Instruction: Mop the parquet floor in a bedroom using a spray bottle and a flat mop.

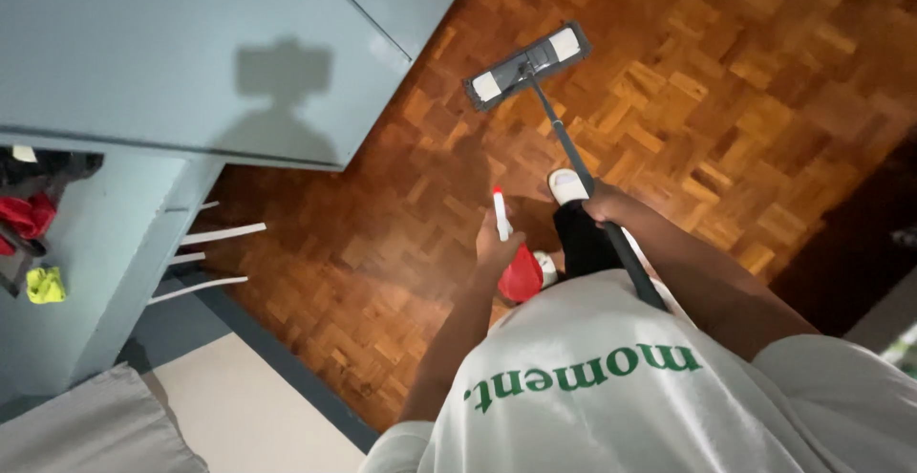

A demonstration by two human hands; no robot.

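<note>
Left hand [495,248] gripping red plastic spray bottle with white nozzle [511,253], held up over brown wood-block floor [764,72]. Right hand [611,210] clenching long dark mop pole [573,162]. Flat grey mop head with white pads [525,65] resting on floor near pale blue cupboard [191,53]. Floor possibly getting wet and slippery; white slippers [569,186] could be sliding. One-hand grip wobbling, so mop could be bumping cupboard.

Single head-worn camera looks steeply down past the wearer's chest, close, onto parquet floor [726,81] ahead.
</note>
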